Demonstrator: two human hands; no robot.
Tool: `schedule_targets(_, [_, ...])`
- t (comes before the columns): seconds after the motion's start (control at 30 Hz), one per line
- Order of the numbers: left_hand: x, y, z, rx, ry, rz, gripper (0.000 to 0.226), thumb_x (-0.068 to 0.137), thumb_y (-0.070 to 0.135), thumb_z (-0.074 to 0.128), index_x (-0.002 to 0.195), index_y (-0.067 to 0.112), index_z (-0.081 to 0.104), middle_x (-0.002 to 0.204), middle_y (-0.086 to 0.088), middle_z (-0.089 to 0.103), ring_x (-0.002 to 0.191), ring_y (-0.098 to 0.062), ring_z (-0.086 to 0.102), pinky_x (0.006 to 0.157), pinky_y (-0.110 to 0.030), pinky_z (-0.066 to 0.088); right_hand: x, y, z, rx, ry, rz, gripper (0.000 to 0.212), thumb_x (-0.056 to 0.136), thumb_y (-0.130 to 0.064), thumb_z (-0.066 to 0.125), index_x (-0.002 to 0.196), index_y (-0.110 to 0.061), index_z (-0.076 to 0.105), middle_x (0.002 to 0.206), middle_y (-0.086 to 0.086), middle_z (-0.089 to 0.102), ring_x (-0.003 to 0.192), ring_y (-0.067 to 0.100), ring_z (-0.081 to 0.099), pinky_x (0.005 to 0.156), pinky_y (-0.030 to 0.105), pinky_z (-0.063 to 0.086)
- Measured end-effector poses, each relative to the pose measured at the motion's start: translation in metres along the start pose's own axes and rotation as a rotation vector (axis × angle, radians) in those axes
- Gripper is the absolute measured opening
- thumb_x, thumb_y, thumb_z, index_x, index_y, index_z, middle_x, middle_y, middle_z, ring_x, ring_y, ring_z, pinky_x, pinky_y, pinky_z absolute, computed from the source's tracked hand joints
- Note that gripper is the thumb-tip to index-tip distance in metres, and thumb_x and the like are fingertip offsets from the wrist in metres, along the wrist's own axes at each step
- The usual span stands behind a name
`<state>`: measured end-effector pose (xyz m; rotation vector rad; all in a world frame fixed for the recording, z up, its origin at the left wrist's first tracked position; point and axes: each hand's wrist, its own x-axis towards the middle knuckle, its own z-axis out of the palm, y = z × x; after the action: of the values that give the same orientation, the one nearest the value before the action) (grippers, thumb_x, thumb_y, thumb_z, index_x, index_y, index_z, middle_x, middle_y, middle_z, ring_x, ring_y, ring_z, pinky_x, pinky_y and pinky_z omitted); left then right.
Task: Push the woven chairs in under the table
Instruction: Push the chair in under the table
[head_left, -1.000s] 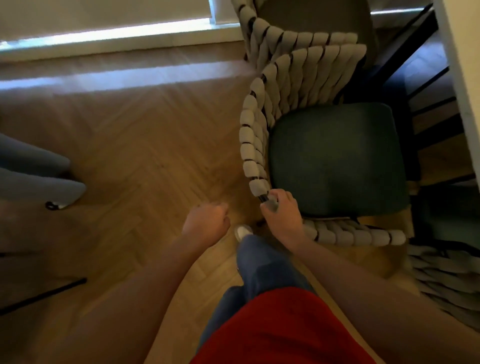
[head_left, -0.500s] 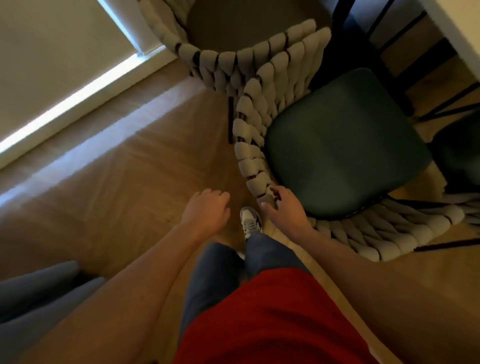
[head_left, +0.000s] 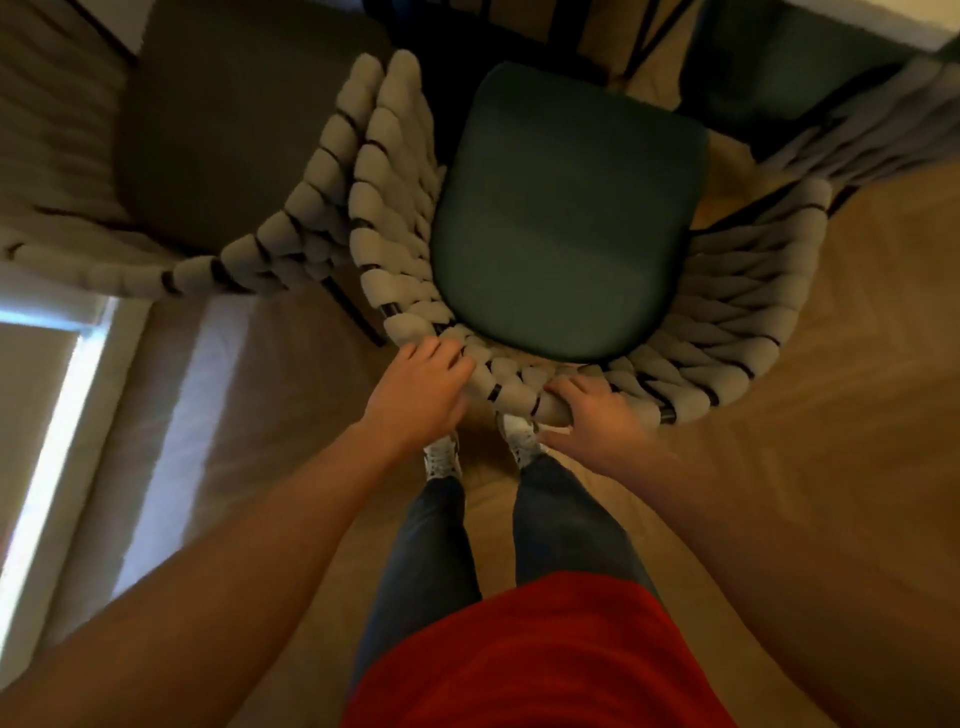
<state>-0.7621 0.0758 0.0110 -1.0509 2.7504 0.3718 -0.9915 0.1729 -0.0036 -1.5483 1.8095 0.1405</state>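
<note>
Directly below me stands a woven chair (head_left: 737, 332) with a thick beige rope back and a dark green seat cushion (head_left: 566, 218). My left hand (head_left: 418, 395) lies on the left part of the rope back, fingers spread over the weave. Gripping the back's rim just right of centre is my right hand (head_left: 597, 415). The chair's front points toward the table edge (head_left: 883, 21) at the top right. A second woven chair (head_left: 291, 239) with a brownish seat stands touching it on the left.
A third woven chair (head_left: 878, 130) shows at the upper right beside the table. Black table legs (head_left: 644, 31) stand beyond the green seat. My shoes (head_left: 441, 457) are on the wooden floor just behind the chair back. A bright window strip (head_left: 47, 467) runs along the left.
I have stepped round behind the chair, so its back now faces me. My left hand went from hanging free to resting on the rope back; my right hand shifted along the rim.
</note>
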Motion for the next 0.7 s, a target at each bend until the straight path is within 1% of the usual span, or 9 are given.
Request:
schedule_targets(0.1, [0.010, -0.020, -0.001, 0.054, -0.082, 0.107, 0.044, 0.084, 0.042, 0.063, 0.118, 0.015, 0.057, 0.120, -0.008, 0.056, 0.110, -0.028, 0.051, 0.092, -0.042, 0.043, -0.011, 0.004, 0.009, -0.018, 0.056, 0.041, 0.071, 0.082, -0.053, 0.064, 0.143, -0.026, 0.040, 0.137, -0.003, 0.048, 0.132, 0.022, 0.041, 0.116, 0.043, 0.020])
schedule_targets(0.17, [0.020, -0.030, -0.003, 0.063, -0.138, 0.109, 0.052, 0.087, 0.055, 0.055, 0.122, 0.017, 0.056, 0.124, -0.006, 0.054, 0.116, -0.027, 0.048, 0.100, -0.042, 0.038, -0.015, 0.008, 0.011, 0.023, 0.139, 0.056, 0.067, 0.082, -0.057, 0.062, 0.140, -0.027, 0.045, 0.133, -0.005, 0.050, 0.133, 0.020, 0.040, 0.119, 0.045, 0.013])
schedule_targets(0.27, [0.032, -0.039, -0.003, 0.002, -0.166, 0.010, 0.054, 0.092, 0.061, 0.043, 0.123, 0.019, 0.058, 0.123, -0.004, 0.055, 0.119, -0.025, 0.047, 0.105, -0.042, 0.032, -0.019, 0.016, 0.007, 0.136, 0.298, 0.142, 0.060, 0.084, -0.059, 0.058, 0.134, -0.025, 0.052, 0.129, -0.003, 0.055, 0.129, 0.021, 0.044, 0.119, 0.047, 0.016])
schedule_targets(0.33, [0.037, -0.042, -0.002, -0.006, -0.114, -0.101, 0.048, 0.095, 0.055, 0.042, 0.118, 0.018, 0.061, 0.118, -0.005, 0.058, 0.115, -0.027, 0.049, 0.101, -0.042, 0.033, -0.020, 0.027, 0.006, 0.177, 0.362, 0.190, 0.054, 0.087, -0.055, 0.057, 0.131, -0.024, 0.055, 0.128, -0.002, 0.057, 0.128, 0.022, 0.046, 0.119, 0.048, 0.018])
schedule_targets(0.43, [0.039, -0.042, -0.004, -0.006, -0.014, -0.258, 0.032, 0.094, 0.041, 0.050, 0.107, 0.015, 0.063, 0.111, -0.009, 0.060, 0.108, -0.029, 0.051, 0.095, -0.043, 0.036, -0.020, 0.036, 0.006, 0.153, 0.315, 0.234, 0.048, 0.090, -0.052, 0.053, 0.130, -0.024, 0.055, 0.128, -0.003, 0.058, 0.128, 0.020, 0.047, 0.120, 0.047, 0.015])
schedule_targets(0.5, [0.037, -0.037, -0.005, -0.044, 0.018, -0.371, 0.027, 0.092, 0.033, 0.055, 0.107, 0.012, 0.061, 0.112, -0.011, 0.057, 0.108, -0.030, 0.050, 0.095, -0.044, 0.038, -0.022, 0.035, 0.006, 0.158, 0.329, 0.251, 0.043, 0.091, -0.045, 0.056, 0.126, -0.022, 0.059, 0.123, -0.001, 0.059, 0.125, 0.022, 0.049, 0.119, 0.047, 0.019])
schedule_targets(0.57, [0.034, -0.029, -0.005, -0.114, 0.100, -0.554, 0.031, 0.090, 0.029, 0.058, 0.113, 0.008, 0.057, 0.119, -0.016, 0.052, 0.110, -0.034, 0.048, 0.091, -0.046, 0.041, -0.025, 0.039, 0.007, 0.152, 0.483, 0.310, 0.038, 0.086, -0.035, 0.062, 0.119, -0.017, 0.063, 0.119, 0.004, 0.059, 0.119, 0.025, 0.049, 0.112, 0.049, 0.029])
schedule_targets(0.6, [0.035, -0.025, -0.006, -0.198, 0.160, -0.692, 0.035, 0.089, 0.028, 0.060, 0.116, 0.006, 0.055, 0.123, -0.018, 0.049, 0.111, -0.035, 0.047, 0.088, -0.044, 0.042, -0.028, 0.043, 0.007, 0.175, 0.592, 0.380, 0.039, 0.082, -0.030, 0.065, 0.118, -0.014, 0.063, 0.119, 0.007, 0.057, 0.117, 0.027, 0.048, 0.107, 0.050, 0.034])
schedule_targets(0.7, [0.042, -0.025, -0.011, -0.611, 0.282, -1.072, 0.048, 0.090, 0.026, 0.065, 0.128, 0.005, 0.044, 0.131, -0.020, 0.045, 0.113, -0.036, 0.050, 0.082, -0.036, 0.039, -0.030, 0.050, 0.001, 0.448, 0.826, 0.595, 0.055, 0.082, -0.020, 0.069, 0.133, -0.010, 0.050, 0.134, 0.012, 0.047, 0.125, 0.029, 0.042, 0.104, 0.044, 0.039])
